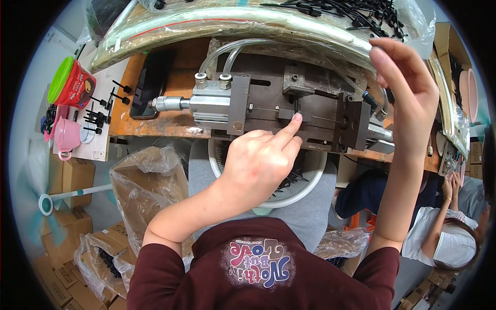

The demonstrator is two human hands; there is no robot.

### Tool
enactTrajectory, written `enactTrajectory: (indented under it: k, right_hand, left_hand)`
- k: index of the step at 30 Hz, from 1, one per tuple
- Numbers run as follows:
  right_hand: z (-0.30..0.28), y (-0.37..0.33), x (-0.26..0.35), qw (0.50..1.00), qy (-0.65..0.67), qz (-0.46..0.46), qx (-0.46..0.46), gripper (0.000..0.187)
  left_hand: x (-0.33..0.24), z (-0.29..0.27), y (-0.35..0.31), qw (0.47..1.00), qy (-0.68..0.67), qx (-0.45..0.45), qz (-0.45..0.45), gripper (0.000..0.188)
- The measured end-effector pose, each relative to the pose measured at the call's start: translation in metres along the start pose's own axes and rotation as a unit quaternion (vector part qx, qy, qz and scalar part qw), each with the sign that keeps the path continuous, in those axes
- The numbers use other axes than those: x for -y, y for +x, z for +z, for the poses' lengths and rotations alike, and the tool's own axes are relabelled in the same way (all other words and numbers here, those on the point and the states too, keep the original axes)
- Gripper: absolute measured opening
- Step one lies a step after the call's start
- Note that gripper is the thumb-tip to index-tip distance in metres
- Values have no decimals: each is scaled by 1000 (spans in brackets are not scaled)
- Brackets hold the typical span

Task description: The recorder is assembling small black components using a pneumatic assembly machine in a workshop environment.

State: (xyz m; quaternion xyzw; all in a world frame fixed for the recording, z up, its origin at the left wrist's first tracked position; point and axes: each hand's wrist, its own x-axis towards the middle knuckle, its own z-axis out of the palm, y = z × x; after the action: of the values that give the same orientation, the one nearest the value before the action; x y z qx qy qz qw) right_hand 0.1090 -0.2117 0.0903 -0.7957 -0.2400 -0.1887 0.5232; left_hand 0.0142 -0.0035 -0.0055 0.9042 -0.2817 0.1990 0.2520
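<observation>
My left hand [263, 160] reaches over a metal fixture [266, 88]. Its index finger is stretched out, the tip at a small dark block [294, 114] in the middle of the fixture, touching or just above it. The other fingers curl loosely, with nothing visible in them. A thin rod [264, 108] runs toward the block from a silver pneumatic cylinder [211, 103] on the left. My right hand [408, 77] is raised beyond the fixture's right end, below a pile of black plastic parts [356, 15]. Its thumb and index finger are pinched together; what they hold is hidden.
Below the fixture, a white basket [305, 194] sits between my legs with dark pieces inside. A phone [150, 85], loose black parts [95, 118], a pink cup [67, 135] and a red tub [76, 85] lie left. Another person [442, 237] works at right.
</observation>
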Motion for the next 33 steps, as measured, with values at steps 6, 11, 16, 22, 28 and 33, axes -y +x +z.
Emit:
enactTrajectory:
  k: [6, 11, 16, 22, 28, 33]
  right_hand:
    - [8, -47, 13, 995, 69, 65, 26, 27]
    - [15, -81, 15, 987, -143, -51, 55, 31]
    - [28, -115, 12, 970, -206, -72, 105, 27]
    - [59, -128, 2, 945, -274, -96, 152, 26]
    - [62, -113, 2, 922, -334, -95, 173, 25]
    - [61, -113, 3, 919, -335, -90, 186, 27]
  left_hand:
    - [-2, -2, 2, 999, 27, 22, -3, 27]
    - [-3, -22, 9, 998, 28, 53, 20, 26]
    - [32, -64, 63, 992, -6, -126, 31, 19]
    - [81, -70, 145, 988, -62, -139, 4, 12]
    - [82, -50, 177, 999, -11, -31, -39, 30]
    - [74, -53, 178, 997, 26, -15, -65, 35]
